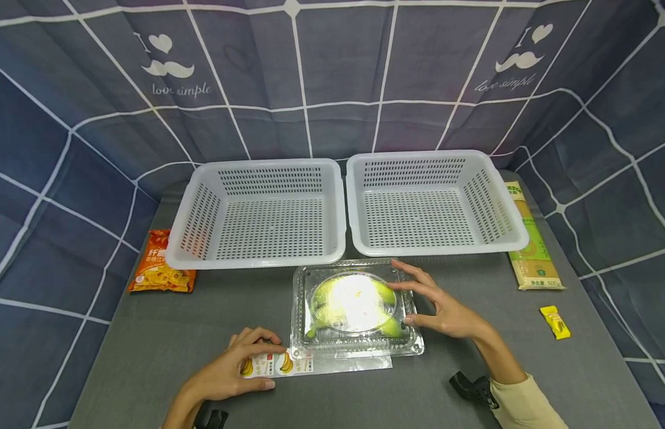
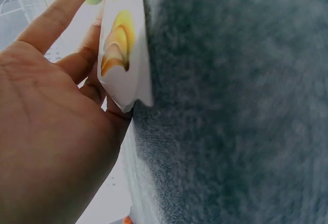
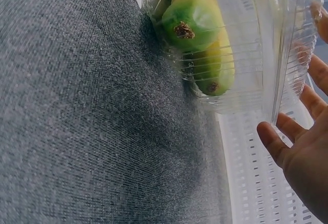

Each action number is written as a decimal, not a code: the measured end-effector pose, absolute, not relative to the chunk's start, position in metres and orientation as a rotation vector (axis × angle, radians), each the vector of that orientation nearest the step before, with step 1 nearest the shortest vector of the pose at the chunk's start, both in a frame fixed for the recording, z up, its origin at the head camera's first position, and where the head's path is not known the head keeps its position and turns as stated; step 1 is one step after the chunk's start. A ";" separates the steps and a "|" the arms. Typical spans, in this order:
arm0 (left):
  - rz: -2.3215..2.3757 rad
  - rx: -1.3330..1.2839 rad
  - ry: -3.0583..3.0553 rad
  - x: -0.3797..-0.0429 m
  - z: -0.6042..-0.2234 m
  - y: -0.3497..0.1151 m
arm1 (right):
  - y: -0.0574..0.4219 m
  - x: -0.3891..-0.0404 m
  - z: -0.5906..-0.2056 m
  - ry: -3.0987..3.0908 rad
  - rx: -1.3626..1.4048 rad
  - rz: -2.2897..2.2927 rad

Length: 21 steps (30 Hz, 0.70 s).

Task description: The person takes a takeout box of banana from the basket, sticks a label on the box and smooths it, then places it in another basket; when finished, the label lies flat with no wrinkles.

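Note:
A clear plastic clamshell box (image 1: 298, 310) lies on the grey table, with green-and-yellow fruits (image 3: 190, 25) inside; glare hides much of them from above. My right hand (image 1: 442, 304) touches the box's right side, fingers spread along its edge and thumb near the rim. Partly under the box's front edge is a flat clear plastic strip with a white end printed with bananas (image 1: 286, 363). Around the strip's left end is my left hand (image 1: 227, 364), fingers on the far side and thumb on the near side. In the left wrist view its fingers lie against the banana-printed end (image 2: 119, 44).
Two white perforated baskets, left (image 1: 257, 262) and right (image 1: 440, 247), stand behind the box. An orange snack bag (image 1: 161, 268) lies at the left. A yellow-green packet (image 1: 533, 250) and a small yellow sachet (image 1: 555, 322) lie at the right. Dark gridded cloth (image 1: 343, 71) hangs around the table.

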<state>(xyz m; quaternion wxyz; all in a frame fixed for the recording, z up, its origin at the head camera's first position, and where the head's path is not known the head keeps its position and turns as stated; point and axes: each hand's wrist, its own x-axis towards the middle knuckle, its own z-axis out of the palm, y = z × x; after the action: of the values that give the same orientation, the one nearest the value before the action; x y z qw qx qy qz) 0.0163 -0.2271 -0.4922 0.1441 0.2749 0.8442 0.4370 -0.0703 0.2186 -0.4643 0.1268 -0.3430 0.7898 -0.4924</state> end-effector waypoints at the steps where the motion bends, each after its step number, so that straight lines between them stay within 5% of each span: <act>1: 1.265 0.793 2.434 0.016 -0.492 -0.227 | 0.219 -0.070 -0.464 2.302 -1.001 -1.432; 21: 1.398 0.890 2.506 -0.011 -0.462 -0.212 | 0.222 -0.071 -0.468 2.288 -0.995 -1.416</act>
<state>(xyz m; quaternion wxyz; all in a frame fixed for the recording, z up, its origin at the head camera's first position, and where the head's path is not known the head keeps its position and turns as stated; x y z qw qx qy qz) -0.0112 -0.2116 -0.4619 0.0684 0.2954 0.8322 0.4642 -0.0707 0.2215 -0.4678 0.1361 -0.3436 0.7901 -0.4889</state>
